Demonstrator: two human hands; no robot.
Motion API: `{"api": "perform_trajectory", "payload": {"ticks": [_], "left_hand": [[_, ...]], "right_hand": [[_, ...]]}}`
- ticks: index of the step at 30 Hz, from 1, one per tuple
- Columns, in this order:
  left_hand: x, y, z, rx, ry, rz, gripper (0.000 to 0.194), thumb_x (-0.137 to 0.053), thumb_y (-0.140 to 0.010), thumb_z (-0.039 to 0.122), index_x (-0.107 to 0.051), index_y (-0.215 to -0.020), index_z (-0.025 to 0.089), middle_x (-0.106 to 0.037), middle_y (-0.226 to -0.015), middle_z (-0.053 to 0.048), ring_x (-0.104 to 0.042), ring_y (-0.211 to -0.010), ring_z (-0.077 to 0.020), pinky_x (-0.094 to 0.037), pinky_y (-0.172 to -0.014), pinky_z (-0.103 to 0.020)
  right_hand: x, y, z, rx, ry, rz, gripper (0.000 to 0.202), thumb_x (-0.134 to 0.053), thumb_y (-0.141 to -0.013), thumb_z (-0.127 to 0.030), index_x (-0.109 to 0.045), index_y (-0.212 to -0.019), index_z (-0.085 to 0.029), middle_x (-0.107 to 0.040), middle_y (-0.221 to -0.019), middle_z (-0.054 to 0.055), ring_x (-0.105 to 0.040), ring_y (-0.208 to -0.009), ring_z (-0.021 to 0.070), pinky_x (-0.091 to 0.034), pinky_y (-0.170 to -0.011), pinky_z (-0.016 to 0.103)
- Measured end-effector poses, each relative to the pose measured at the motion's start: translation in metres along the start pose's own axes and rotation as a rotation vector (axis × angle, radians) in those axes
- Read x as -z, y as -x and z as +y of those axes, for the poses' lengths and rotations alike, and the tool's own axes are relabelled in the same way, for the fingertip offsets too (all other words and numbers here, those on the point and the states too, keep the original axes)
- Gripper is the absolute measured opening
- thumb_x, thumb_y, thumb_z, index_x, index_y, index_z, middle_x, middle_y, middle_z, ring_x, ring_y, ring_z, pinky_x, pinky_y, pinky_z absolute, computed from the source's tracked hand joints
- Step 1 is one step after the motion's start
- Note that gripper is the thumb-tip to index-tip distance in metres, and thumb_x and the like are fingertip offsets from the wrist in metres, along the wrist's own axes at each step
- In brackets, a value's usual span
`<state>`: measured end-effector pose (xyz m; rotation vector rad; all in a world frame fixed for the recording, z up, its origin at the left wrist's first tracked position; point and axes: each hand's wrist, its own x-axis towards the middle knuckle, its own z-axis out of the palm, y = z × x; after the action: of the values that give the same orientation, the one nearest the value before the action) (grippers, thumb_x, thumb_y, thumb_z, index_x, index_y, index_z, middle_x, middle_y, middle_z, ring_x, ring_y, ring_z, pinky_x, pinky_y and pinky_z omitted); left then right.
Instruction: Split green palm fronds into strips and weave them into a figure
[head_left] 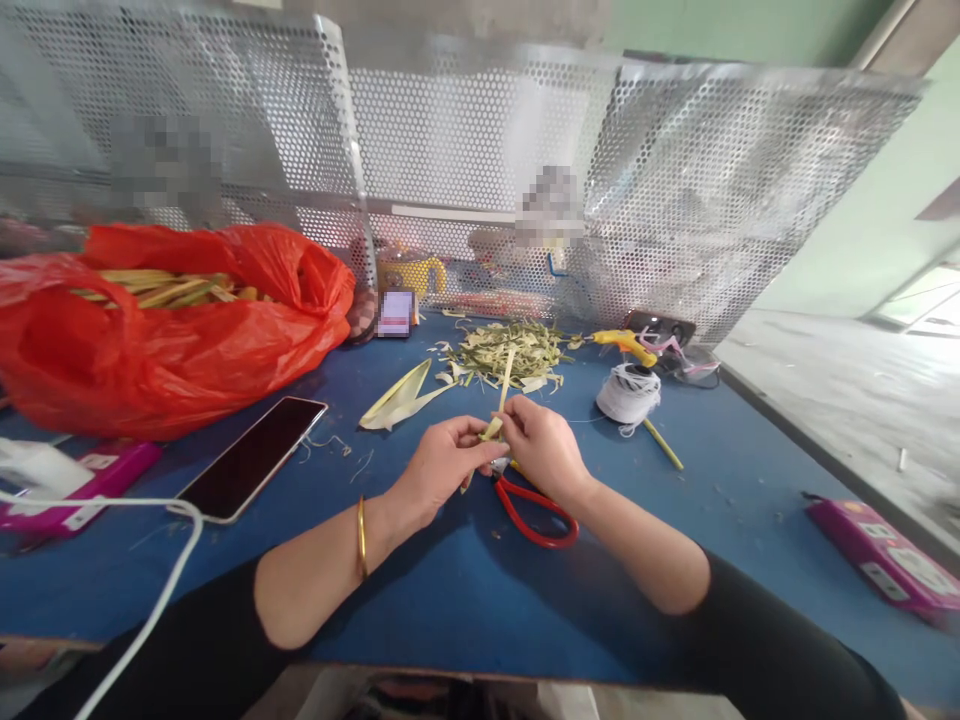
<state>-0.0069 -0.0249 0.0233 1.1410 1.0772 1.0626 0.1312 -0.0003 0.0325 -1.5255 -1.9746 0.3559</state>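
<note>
My left hand (448,462) and my right hand (546,448) meet over the middle of the blue table. Between their pinched fingers is a pale green plant strip (507,378), bent or folded at the fingertips, with one end pointing up and away. Fingers of both hands are closed on it; the exact fold is partly hidden. Below my right hand lie red-handled scissors (538,515), their blades mostly covered by the hands. Beyond the hands is a heap of green plant scraps (514,350), and left of it a split pale leaf (401,398).
A red plastic bag (187,360) of plant strips fills the left. Near it lie a phone (253,458) and a purple box (112,478), with a white cable (187,560) crossing. Rightward are white string (628,396), a yellow glue gun (624,344) and another purple box (885,555). Perforated panels (480,130) stand behind.
</note>
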Motion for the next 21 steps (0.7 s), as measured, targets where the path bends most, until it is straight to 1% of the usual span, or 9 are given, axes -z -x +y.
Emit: {"api": "perform_trajectory", "payload": {"ticks": [2,3,7,10,12,14,16,19,21], "left_hand": [[-0.001,0.001,0.001,0.024,0.028,0.024,0.029,-0.078,-0.059,0.035,-0.065,-0.077,0.016,-0.058,-0.054,0.002,-0.05,-0.048,-0.0097,-0.029,-0.039,-0.019],[-0.001,0.001,0.002,0.029,0.042,0.017,0.029,-0.078,-0.059,0.034,-0.066,-0.077,0.015,-0.057,-0.053,0.003,-0.048,-0.047,-0.0092,-0.028,-0.039,-0.019],[0.004,0.0,0.006,0.075,0.118,-0.062,0.021,-0.076,-0.059,0.029,-0.068,-0.073,0.014,-0.05,-0.049,0.004,-0.041,-0.044,-0.0068,-0.022,-0.038,-0.019],[0.008,-0.003,0.007,0.106,0.169,-0.031,0.019,-0.076,-0.057,0.026,-0.069,-0.07,0.014,-0.053,-0.053,0.002,-0.04,-0.045,-0.0056,-0.019,-0.038,-0.019],[0.01,-0.006,0.006,0.115,0.188,0.007,0.022,-0.078,-0.055,0.025,-0.07,-0.071,0.013,-0.056,-0.057,0.001,-0.04,-0.046,-0.0049,-0.017,-0.039,-0.019],[0.012,-0.008,0.006,0.127,0.204,0.033,0.022,-0.078,-0.054,0.024,-0.07,-0.072,0.012,-0.057,-0.059,0.001,-0.04,-0.046,-0.0044,-0.017,-0.039,-0.019],[0.013,-0.009,0.005,0.14,0.218,0.055,0.02,-0.075,-0.056,0.022,-0.07,-0.072,0.012,-0.059,-0.061,0.0,-0.042,-0.046,-0.0043,-0.017,-0.039,-0.018],[0.014,-0.009,0.005,0.165,0.24,0.07,0.015,-0.073,-0.058,0.019,-0.069,-0.071,0.013,-0.06,-0.06,0.0,-0.043,-0.046,-0.0046,-0.016,-0.039,-0.018],[0.013,-0.008,0.004,0.178,0.244,0.058,0.014,-0.074,-0.058,0.018,-0.068,-0.07,0.013,-0.058,-0.059,0.0,-0.043,-0.045,-0.0046,-0.016,-0.038,-0.018]], "right_hand": [[-0.001,0.0,0.0,-0.009,-0.039,-0.01,0.023,-0.048,-0.083,-0.028,-0.046,-0.062,-0.021,-0.047,-0.053,-0.004,-0.036,-0.051,0.0115,-0.025,-0.051,0.023],[0.0,-0.001,0.0,-0.024,-0.073,-0.018,0.023,-0.048,-0.083,-0.029,-0.047,-0.061,-0.021,-0.048,-0.053,-0.004,-0.037,-0.051,0.0114,-0.026,-0.051,0.023],[0.005,-0.006,0.001,-0.131,-0.244,-0.055,0.026,-0.053,-0.081,-0.039,-0.051,-0.063,-0.021,-0.049,-0.051,-0.005,-0.039,-0.049,0.0107,-0.028,-0.048,0.023],[0.012,-0.009,0.001,-0.174,-0.364,-0.1,0.027,-0.058,-0.078,-0.042,-0.047,-0.063,-0.021,-0.044,-0.047,-0.007,-0.036,-0.045,0.0095,-0.028,-0.046,0.022],[0.018,-0.009,0.0,-0.127,-0.479,-0.196,0.023,-0.058,-0.077,-0.039,-0.049,-0.066,-0.02,-0.048,-0.051,-0.007,-0.038,-0.046,0.0091,-0.031,-0.046,0.022],[0.025,-0.008,0.0,-0.03,-0.564,-0.335,0.017,-0.056,-0.078,-0.035,-0.057,-0.073,-0.019,-0.054,-0.057,-0.005,-0.043,-0.05,0.0094,-0.035,-0.049,0.022],[0.032,-0.008,0.001,0.087,-0.577,-0.442,0.018,-0.054,-0.08,-0.032,-0.065,-0.082,-0.018,-0.061,-0.065,-0.002,-0.049,-0.056,0.0106,-0.04,-0.054,0.023],[0.039,-0.009,0.004,0.222,-0.558,-0.508,0.02,-0.057,-0.081,-0.029,-0.071,-0.089,-0.018,-0.068,-0.079,0.001,-0.058,-0.069,0.0133,-0.046,-0.063,0.026],[0.038,-0.011,0.007,0.272,-0.54,-0.509,0.018,-0.06,-0.081,-0.03,-0.073,-0.088,-0.019,-0.068,-0.082,0.002,-0.059,-0.072,0.014,-0.047,-0.065,0.027]]}}
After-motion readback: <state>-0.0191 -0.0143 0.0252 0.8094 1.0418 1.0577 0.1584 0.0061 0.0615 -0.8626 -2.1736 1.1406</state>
